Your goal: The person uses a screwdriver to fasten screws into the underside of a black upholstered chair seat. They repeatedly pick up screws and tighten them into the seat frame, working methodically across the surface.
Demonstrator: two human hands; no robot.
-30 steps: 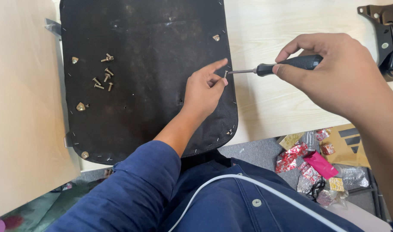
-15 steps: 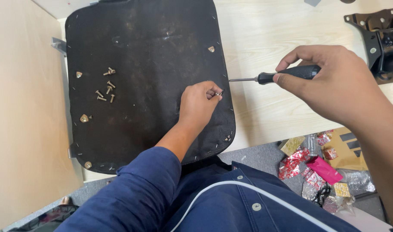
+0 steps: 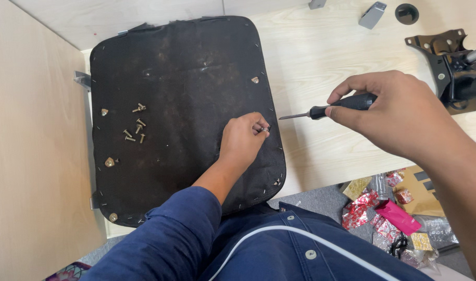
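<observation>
A black fabric-covered seat panel (image 3: 180, 104) lies underside up on a light wooden table (image 3: 321, 62). My left hand (image 3: 243, 140) rests on the panel near its right edge and pinches a small screw (image 3: 264, 128) between fingertips. My right hand (image 3: 399, 117) hovers to the right, gripping a black-handled screwdriver (image 3: 332, 109) whose tip points left toward the screw, a short gap away. Several loose brass screws (image 3: 135, 127) lie on the panel's left half.
A black metal chair bracket (image 3: 449, 62) sits at the table's far right. A grey metal piece (image 3: 373, 14) and a black round cap (image 3: 406, 12) lie at the top. Shiny wrappers and a pink packet (image 3: 394, 218) litter the floor. A wooden wall (image 3: 35, 156) stands left.
The view has shifted so the panel sits lower. My left hand has curled its fingers onto the screw at the panel's edge. The screwdriver tip has drawn slightly away to the right.
</observation>
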